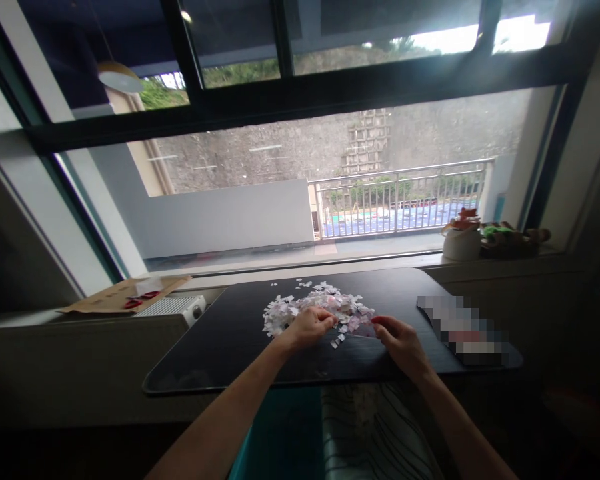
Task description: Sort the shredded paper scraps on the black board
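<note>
A heap of small white and pinkish paper scraps (285, 312) lies on the dark table (210, 353). My left hand (310, 327) is closed in a pinch at the heap's near edge; whatever is between its fingertips is too small to name. To its right, my right hand (397, 339) has thumb and fingers pressed together at the edge of a thin see-through sheet (364, 331), perhaps a small plastic bag. A bit of red shows at the right fingertips. A few loose scraps (337, 342) rest on the tabletop between the hands.
A blurred-out flat object (460, 333) lies at the table's right end. On the left sill, red-handled scissors (141, 299) rest on brown paper (105, 299) beside a white radiator (175, 309). A white pot (461, 242) stands on the right sill below the window.
</note>
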Action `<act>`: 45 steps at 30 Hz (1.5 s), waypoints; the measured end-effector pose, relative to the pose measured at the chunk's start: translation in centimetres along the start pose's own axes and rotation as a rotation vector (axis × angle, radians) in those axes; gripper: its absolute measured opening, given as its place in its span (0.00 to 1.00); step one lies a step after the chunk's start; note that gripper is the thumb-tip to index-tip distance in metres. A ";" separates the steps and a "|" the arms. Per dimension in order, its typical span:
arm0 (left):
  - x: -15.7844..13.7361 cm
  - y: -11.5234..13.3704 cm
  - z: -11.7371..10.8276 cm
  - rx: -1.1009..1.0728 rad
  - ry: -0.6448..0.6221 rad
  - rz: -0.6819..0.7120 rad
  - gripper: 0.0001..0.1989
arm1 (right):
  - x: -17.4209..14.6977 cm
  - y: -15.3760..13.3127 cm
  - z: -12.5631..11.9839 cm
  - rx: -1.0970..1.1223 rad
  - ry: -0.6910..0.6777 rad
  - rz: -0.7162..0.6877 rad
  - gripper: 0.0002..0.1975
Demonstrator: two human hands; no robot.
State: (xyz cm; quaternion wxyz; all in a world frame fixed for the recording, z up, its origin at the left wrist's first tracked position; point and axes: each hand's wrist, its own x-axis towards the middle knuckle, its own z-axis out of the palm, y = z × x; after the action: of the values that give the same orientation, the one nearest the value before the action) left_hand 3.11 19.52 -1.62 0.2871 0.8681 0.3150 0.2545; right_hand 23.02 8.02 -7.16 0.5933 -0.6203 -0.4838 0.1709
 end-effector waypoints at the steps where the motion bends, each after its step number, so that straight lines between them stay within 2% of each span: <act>1: -0.1 -0.1 -0.3 0.016 0.018 0.024 0.08 | 0.0 0.0 0.1 -0.003 -0.024 -0.013 0.16; 4: -0.7 -1.1 -1.5 0.071 0.157 0.065 0.10 | -0.1 0.0 0.2 -0.022 -0.069 -0.036 0.15; 10: -4.2 -5.5 -4.8 0.215 0.581 -0.002 0.13 | -0.3 -0.5 0.0 -0.056 -0.039 -0.044 0.13; 13: -6.3 -7.6 -5.2 0.271 0.723 -0.052 0.19 | -0.3 -0.6 -0.1 -0.052 -0.058 -0.046 0.14; 15: -7.4 -8.7 -5.0 0.295 0.772 -0.087 0.23 | -0.3 -0.5 -0.2 -0.069 -0.072 -0.035 0.14; 21: -8.3 -10.0 -4.1 0.331 0.795 -0.112 0.28 | -0.2 -0.5 -0.2 -0.100 -0.025 -0.008 0.16; 28: -8.3 -10.9 -4.0 0.305 0.814 -0.121 0.30 | -0.5 -1.1 -0.5 -0.093 -0.070 -0.002 0.14; 34: -8.3 -11.5 -3.9 0.256 0.821 -0.114 0.30 | -0.3 -0.8 -0.2 -0.073 -0.138 0.002 0.20; 45: -8.4 -11.6 -4.0 0.178 0.792 -0.147 0.31 | -0.5 -1.4 -0.5 -0.015 -0.171 -0.003 0.13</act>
State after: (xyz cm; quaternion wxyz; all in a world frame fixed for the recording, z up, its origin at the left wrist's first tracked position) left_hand -9.65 22.48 -8.60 0.0850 0.6996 0.4830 0.5196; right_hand 22.60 7.10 -5.98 0.5453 -0.6070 -0.5351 0.2188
